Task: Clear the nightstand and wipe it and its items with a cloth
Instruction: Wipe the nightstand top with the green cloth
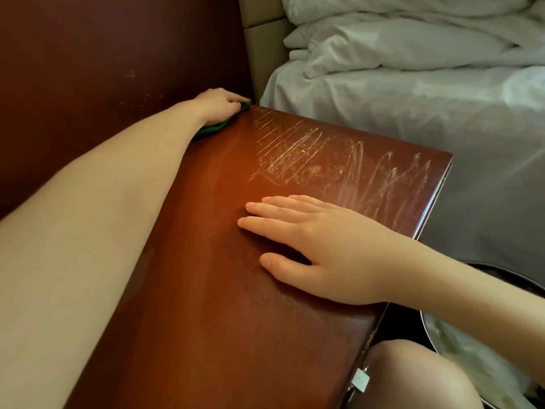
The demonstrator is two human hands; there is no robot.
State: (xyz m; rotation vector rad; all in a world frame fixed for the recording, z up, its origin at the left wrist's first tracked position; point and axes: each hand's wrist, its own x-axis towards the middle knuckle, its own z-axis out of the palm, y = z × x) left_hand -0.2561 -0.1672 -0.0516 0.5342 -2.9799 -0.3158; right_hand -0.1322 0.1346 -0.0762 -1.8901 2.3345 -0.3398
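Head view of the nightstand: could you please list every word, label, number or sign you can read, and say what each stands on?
No readable text anywhere in this view.
Glossy reddish-brown wooden nightstand top: only pale scratch marks, not letters.
Small silvery metal piece on its front edge: too small to show any marking.
Green cloth gripped by the left hand: no label shows.

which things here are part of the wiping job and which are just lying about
Job: green cloth gripped by left hand; glossy reddish-brown wooden nightstand top; right hand flat on it.
Lying about: rumpled white bedding; round bin with pale liner.
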